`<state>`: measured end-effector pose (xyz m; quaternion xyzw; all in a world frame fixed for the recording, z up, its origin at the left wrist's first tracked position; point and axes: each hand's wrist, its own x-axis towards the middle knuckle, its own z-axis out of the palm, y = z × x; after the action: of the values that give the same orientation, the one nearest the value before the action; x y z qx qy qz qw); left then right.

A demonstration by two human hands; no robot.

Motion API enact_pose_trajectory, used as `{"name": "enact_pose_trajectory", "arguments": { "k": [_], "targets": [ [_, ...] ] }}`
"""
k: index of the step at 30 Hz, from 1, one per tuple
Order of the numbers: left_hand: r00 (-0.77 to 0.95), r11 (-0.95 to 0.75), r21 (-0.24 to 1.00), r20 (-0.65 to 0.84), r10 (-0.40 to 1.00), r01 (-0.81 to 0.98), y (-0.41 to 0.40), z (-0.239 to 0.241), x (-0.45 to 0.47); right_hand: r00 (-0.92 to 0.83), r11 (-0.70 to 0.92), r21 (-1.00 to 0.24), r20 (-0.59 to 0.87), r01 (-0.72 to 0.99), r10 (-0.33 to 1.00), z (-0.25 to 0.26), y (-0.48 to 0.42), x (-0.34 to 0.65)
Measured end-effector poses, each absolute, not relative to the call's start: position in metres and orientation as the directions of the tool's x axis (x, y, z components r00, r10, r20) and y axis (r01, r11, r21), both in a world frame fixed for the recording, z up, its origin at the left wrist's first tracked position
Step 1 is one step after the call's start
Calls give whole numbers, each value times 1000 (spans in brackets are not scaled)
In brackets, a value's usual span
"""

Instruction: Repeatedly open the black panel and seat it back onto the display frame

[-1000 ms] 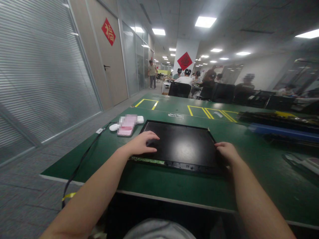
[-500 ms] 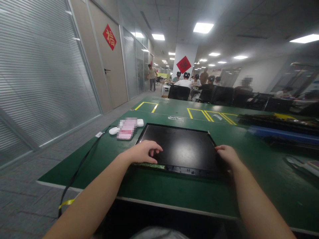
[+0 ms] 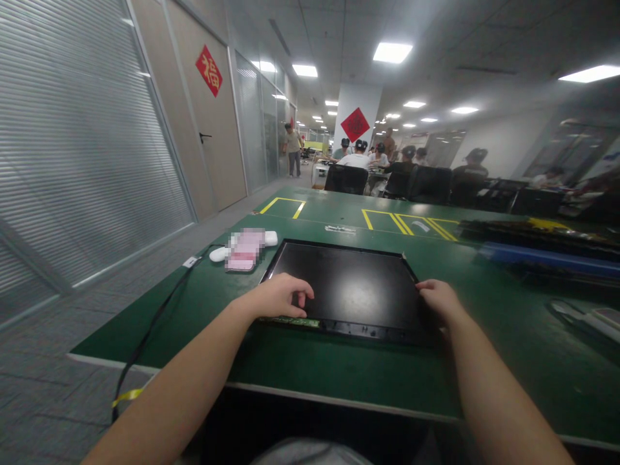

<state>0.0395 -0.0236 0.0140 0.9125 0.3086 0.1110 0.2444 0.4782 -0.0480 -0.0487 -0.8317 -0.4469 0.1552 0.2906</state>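
A black display panel [image 3: 346, 278] lies flat on the green table in front of me, its dark screen facing up and reflecting a light. Along its near edge runs a narrow green circuit board [image 3: 303, 322]. My left hand [image 3: 285, 296] rests over the panel's near left corner; its fingers are curled loosely, the thumb apart from them, with nothing between. At the right edge of the panel, my right hand [image 3: 440, 298] has its thumb and fingers closed on the frame. Its lower fingers are partly hidden.
Left of the panel lie a pink phone [image 3: 245, 250], white rounded items [image 3: 217, 254] and a black cable [image 3: 159, 313]. Yellow tape [image 3: 404, 224] marks the table's far side. Dark stacked parts and a blue strip [image 3: 537, 259] lie at right. Several people sit beyond.
The view has shifted very slightly. Both hands and the panel keep nearly the same places.
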Motion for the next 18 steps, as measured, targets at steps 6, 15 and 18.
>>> {"name": "enact_pose_trajectory", "arguments": {
  "k": [6,15,18],
  "targets": [
    [789,-708,484,57,612,514,-27,16,41,550,-435,-611,0,661,835,-46,-49,477],
    [811,-735,476,73,581,483,-25,14,40,545,-434,-586,14,684,838,-49,-47,481],
    [812,-738,475,81,578,478,-24,13,40,551,-440,-598,4,670,834,-49,-48,480]
  ]
}}
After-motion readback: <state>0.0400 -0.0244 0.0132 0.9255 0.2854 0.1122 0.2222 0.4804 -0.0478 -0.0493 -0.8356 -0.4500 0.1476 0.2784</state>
